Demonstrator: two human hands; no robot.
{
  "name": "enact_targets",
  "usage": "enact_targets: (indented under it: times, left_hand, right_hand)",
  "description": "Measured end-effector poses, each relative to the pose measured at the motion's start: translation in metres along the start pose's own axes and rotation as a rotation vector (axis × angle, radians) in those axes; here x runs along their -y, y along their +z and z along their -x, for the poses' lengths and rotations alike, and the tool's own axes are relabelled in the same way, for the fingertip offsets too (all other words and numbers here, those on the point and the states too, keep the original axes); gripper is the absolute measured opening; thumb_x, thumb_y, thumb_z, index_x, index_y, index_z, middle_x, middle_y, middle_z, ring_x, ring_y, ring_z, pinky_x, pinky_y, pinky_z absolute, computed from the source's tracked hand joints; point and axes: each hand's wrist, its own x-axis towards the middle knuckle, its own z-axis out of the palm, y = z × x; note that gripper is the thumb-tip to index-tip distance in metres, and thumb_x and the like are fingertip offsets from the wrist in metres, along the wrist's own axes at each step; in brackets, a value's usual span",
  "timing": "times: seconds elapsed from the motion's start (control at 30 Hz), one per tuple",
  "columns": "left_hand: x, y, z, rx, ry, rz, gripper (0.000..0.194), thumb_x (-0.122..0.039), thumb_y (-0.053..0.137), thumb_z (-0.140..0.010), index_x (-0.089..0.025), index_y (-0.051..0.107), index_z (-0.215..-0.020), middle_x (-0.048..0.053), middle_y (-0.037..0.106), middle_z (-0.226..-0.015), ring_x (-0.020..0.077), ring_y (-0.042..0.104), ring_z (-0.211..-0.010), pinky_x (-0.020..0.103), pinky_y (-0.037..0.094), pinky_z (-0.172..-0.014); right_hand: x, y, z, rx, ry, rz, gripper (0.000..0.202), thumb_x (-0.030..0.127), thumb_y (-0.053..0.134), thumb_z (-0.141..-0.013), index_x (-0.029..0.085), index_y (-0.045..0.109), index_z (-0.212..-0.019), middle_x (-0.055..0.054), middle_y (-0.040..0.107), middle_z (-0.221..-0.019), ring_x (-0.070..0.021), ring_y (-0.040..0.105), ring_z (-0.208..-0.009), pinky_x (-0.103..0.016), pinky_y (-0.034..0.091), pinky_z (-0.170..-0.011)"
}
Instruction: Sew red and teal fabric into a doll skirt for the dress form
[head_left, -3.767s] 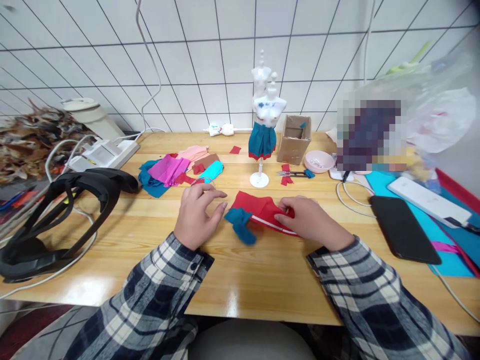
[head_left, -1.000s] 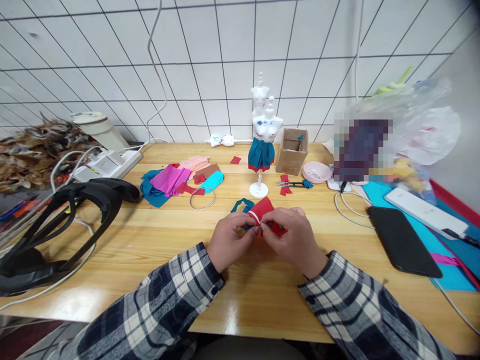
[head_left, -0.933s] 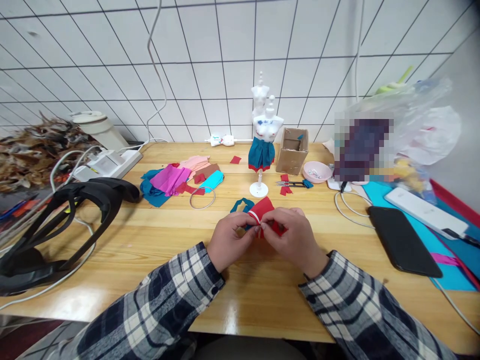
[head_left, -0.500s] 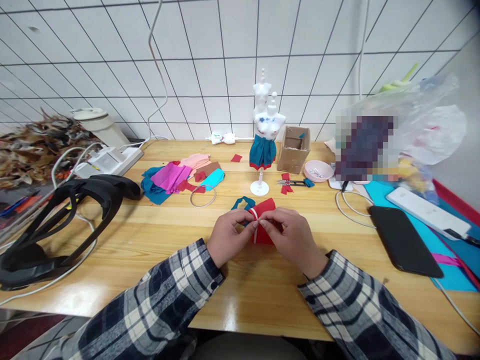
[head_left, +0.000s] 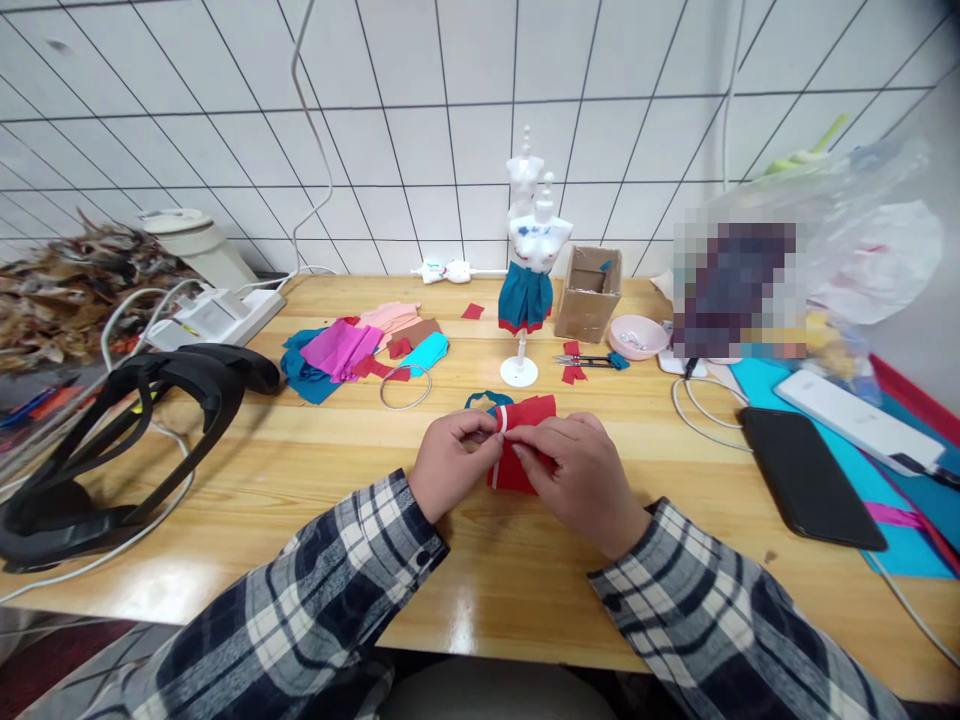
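Note:
A piece of red fabric (head_left: 538, 411) with a narrow white strip (head_left: 496, 473) along its left edge is between my hands, low over the table. My left hand (head_left: 456, 460) pinches that left edge with thumb and forefinger. From the right, my right hand (head_left: 581, 470) has its fingertips pressed at the white strip, its palm side covering part of the red fabric. Behind the fabric lies a loop of teal cloth (head_left: 489, 399). Just beyond stands a small white dress-form mannequin (head_left: 540, 240) wearing a teal skirt (head_left: 525, 297) with a red hem.
Thread snips (head_left: 592, 361), a pink bowl (head_left: 637, 338) and a cardboard box (head_left: 589, 295) stand back right. Fabric scraps (head_left: 341, 347) and a metal hoop (head_left: 406, 388) lie left. A black headset (head_left: 142, 440) is far left, a black phone (head_left: 810, 478) right.
The red fabric has turned more upright and shifted slightly left. My left hand has moved a little left; my right fingers now lie flatter across the fabric.

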Motion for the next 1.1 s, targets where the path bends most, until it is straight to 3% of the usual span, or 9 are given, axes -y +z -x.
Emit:
enact_targets:
  times: [0.57,1.1]
  left_hand:
    - [-0.0028,0.0016,0.0019,0.025,0.069,-0.052,0.016,-0.028,0.065,-0.082,-0.016,0.073,-0.076,0.005,0.073,-0.076,0.0168,0.065,-0.072,0.026,0.051,-0.070]
    - [-0.0029,0.0016,0.0019,0.028,0.084,-0.067,0.016,-0.026,0.063,-0.081,-0.014,0.071,-0.074,0.005,0.071,-0.073,0.0159,0.064,-0.070,0.025,0.050,-0.068]
  right_hand:
    - [-0.0022,-0.0028,-0.0037,-0.019,0.092,0.041,0.011,0.025,0.059,-0.089,0.022,0.070,-0.089,-0.001,0.072,-0.078,-0.0168,0.061,-0.071,-0.033,0.032,-0.070]
    - [-0.0006,-0.0032,-0.0027,-0.030,0.070,0.035,0.011,0.026,0.061,-0.088,0.022,0.071,-0.090,0.001,0.071,-0.077,-0.0151,0.060,-0.069,-0.033,0.031,-0.071]
